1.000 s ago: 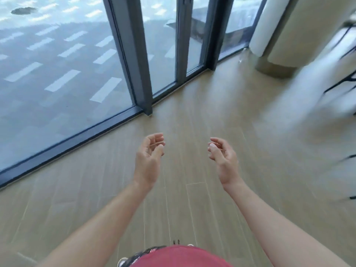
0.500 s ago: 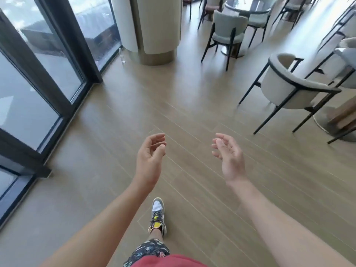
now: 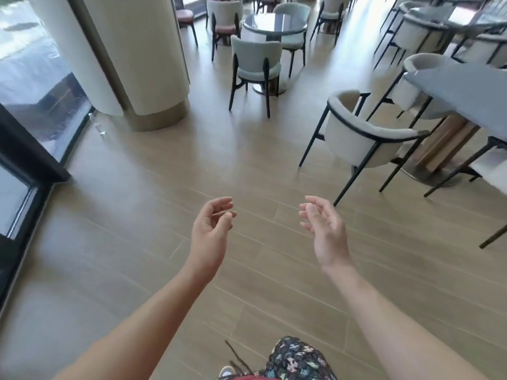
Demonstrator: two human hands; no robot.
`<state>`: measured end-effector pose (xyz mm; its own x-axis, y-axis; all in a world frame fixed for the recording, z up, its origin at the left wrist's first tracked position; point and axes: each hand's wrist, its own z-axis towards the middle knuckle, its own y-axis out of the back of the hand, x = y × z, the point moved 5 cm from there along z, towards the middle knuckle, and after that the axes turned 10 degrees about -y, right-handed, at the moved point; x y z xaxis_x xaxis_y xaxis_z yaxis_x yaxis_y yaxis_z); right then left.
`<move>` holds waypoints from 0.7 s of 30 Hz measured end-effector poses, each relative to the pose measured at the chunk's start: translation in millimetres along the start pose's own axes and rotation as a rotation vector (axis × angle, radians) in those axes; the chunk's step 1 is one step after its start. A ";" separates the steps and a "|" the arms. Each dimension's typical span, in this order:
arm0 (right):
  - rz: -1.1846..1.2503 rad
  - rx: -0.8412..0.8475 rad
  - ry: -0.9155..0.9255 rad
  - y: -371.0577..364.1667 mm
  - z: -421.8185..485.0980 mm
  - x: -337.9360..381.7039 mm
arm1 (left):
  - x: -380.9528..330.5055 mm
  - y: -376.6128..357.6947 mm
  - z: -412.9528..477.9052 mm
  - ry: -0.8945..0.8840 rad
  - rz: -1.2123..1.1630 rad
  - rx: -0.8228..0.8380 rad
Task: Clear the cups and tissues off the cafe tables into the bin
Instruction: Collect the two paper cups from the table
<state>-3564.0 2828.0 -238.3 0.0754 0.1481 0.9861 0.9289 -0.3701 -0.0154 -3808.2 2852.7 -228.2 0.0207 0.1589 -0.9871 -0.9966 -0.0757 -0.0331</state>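
Head view, approach phase. The left hand point(image 3: 210, 231) and right hand point(image 3: 326, 231) are held out over the wooden floor point(image 3: 131, 220), palms turned toward each other. The fingers point(image 3: 222, 204) of the left hand are loosely curled and the fingers point(image 3: 311, 208) of the right hand are relaxed; neither hand holds anything.

No cups, tissues or bin appear anywhere in view, so the task's things lie somewhere outside it. The nearest surface is the grey tabletop point(image 3: 466, 86), ahead and to the right of the right fingers, past a pale armchair point(image 3: 365, 133). A round tabletop point(image 3: 274, 30) stands well ahead of both hands among further chairs. A cream column point(image 3: 142, 58) rises ahead and to the left of the left fingers.

The step in hand appears to be the walk to a tabletop. It is best done by skirting the armchair legs, which splay out near the right fingers' path. Both hands should be kept free, so that one can take cups and the other tissues on arrival.

The grey tabletop is cut off at the right edge, so most of its surface goes unseen. The round tabletop is glossy, distant and partly screened by chair backs; small litter there could not be made out. A small clear object on the floor by the window point(image 3: 30, 78) is too blurred to identify.
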 end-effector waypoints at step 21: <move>-0.017 -0.059 -0.015 34.3 552.9 97.1 | 92.8 -292.2 485.3 0.003 -0.018 0.077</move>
<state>-3324.3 3336.7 -234.6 0.0654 0.1690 0.9835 0.9071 -0.4207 0.0120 -3554.0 3367.3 -234.0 0.0390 0.1569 -0.9868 -0.9992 0.0028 -0.0391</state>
